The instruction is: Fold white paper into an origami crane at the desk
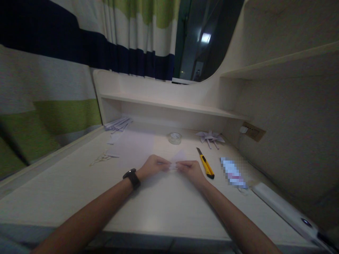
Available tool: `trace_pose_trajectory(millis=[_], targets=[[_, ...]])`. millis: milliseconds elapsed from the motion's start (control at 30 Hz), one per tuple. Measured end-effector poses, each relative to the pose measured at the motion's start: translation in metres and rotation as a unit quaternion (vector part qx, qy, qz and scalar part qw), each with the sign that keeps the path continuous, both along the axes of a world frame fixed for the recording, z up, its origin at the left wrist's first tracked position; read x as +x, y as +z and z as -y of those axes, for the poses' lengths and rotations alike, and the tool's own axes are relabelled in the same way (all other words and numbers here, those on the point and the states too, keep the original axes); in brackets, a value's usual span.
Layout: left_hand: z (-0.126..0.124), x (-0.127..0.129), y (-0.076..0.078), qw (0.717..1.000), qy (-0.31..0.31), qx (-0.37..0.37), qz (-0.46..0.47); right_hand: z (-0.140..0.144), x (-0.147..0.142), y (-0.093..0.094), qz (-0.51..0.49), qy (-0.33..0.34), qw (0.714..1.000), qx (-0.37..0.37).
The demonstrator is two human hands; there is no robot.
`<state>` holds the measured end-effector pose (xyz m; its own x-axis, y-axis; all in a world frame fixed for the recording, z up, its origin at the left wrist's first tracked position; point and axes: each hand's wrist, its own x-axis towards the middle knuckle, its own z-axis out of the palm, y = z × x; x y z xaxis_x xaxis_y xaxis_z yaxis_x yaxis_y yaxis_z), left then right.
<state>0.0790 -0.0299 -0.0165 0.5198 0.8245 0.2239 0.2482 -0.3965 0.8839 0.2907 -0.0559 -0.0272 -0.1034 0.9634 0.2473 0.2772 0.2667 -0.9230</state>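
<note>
A small piece of white paper [180, 155] is held between my two hands over the middle of the desk. My left hand [153, 166], with a dark watch on its wrist, pinches the paper's left side. On the right side my right hand [192, 171] pinches it too, fingertips close to those of the left. The paper's upper part rises to a point, and my fingers cover some of its lower edge. A yellow utility knife [206, 164] lies just right of my right hand, its blade pointing away.
A roll of clear tape [174, 138] stands behind my hands. White sheets [135, 143] and paper strips [118, 124] lie at the back left, with thin pale pieces [102, 157] nearer. Folded paper shapes [210, 137], a phone [233, 173] and a long white device [283, 208] are at right.
</note>
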Motion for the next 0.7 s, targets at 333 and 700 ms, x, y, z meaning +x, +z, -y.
trace_pose_trajectory(millis=[333, 700], targets=[[0.0009, 0.0022, -0.0035, 0.999, 0.016, -0.029, -0.011, 0.0061, -0.0041, 0.0073, 0.052, -0.01, 0.998, 0.041], [0.0071, 0.0017, 0.0029, 0.999, 0.017, -0.016, -0.041, 0.01, -0.0092, 0.0076, 0.083, -0.033, 0.995, 0.033]])
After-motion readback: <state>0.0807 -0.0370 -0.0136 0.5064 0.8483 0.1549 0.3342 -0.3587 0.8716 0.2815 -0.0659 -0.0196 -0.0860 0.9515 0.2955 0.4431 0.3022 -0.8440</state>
